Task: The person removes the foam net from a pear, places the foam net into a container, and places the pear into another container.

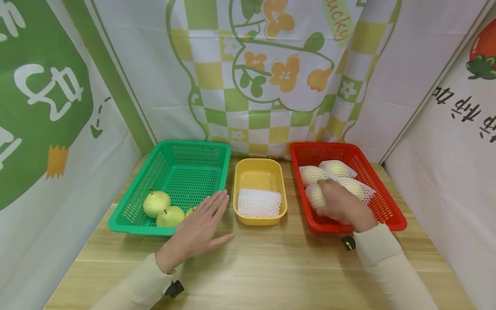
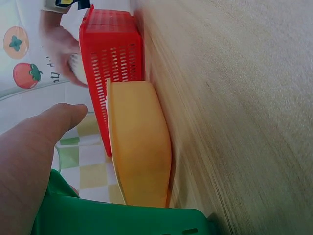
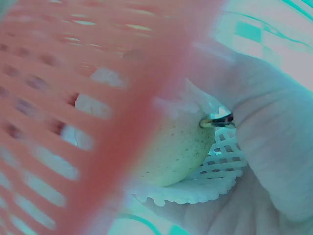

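In the head view my right hand [image 1: 342, 204] reaches into the red basket [image 1: 387, 215] and grips a pear in a white foam net [image 1: 315, 196]. The right wrist view shows this pear's speckled skin and dark stem [image 3: 220, 121] at the net's opening, partly behind the blurred basket rim. More netted pears [image 1: 337, 168] lie around it. My left hand [image 1: 201, 228], fingers straight and holding nothing, is over the front right corner of the green basket [image 1: 131, 219]. Bare yellow-green pears [image 1: 156, 203] sit at that basket's front, one partly hidden by the left hand.
Between the two baskets stands a yellow plastic tub [image 1: 259, 220] with flat white foam nets [image 1: 258, 203] inside. All three containers rest on a wooden table [image 1: 271, 267]. A printed curtain [image 1: 255, 125] hangs close behind them, and white fabric walls flank the table.
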`<state>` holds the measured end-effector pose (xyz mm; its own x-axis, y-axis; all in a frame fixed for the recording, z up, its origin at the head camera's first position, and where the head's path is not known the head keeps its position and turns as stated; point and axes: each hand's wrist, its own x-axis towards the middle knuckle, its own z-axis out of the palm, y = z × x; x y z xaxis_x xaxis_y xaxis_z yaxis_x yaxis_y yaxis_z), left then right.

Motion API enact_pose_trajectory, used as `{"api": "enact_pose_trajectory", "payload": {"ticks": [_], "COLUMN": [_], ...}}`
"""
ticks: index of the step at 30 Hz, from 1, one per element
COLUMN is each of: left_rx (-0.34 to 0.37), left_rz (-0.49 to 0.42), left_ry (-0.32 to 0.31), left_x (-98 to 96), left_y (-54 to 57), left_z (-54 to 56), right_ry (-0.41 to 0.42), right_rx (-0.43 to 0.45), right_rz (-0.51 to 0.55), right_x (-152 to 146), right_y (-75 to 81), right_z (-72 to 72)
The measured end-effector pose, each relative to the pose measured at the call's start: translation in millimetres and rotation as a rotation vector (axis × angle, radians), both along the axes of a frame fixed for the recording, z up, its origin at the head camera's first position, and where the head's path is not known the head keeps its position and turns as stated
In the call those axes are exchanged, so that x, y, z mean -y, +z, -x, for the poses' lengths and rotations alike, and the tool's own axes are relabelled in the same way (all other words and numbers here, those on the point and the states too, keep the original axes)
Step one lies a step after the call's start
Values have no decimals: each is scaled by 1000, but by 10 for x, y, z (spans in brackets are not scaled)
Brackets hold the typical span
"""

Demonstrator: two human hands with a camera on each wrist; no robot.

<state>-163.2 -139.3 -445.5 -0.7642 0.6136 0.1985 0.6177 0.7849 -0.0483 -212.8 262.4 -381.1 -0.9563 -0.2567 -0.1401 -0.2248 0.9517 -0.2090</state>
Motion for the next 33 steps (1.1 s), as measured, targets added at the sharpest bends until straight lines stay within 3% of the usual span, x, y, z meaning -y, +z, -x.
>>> {"api": "enact_pose_trajectory", "payload": {"ticks": [9, 14, 19, 24, 33], "left_rx": [1, -6, -14, -17, -26], "left_rz": [-10, -5, -5, -4, 8], "left_ry": [-3, -1, -3, -8, -3], "left_x": [-6, -6, -7, -10, -7], "left_y": [8, -2, -4, -10, -3], "left_z": [-6, 2, 5, 5, 3], "right_ry": [107, 260, 430, 495, 665], "right_rx": [-101, -143, -198, -137, -138], "right_rz": [87, 161, 193, 179, 127], "right_x": [59, 197, 414, 626, 909], "right_y": [470, 567, 453, 272, -266], "right_z": [-181, -312, -438, -564, -612]}}
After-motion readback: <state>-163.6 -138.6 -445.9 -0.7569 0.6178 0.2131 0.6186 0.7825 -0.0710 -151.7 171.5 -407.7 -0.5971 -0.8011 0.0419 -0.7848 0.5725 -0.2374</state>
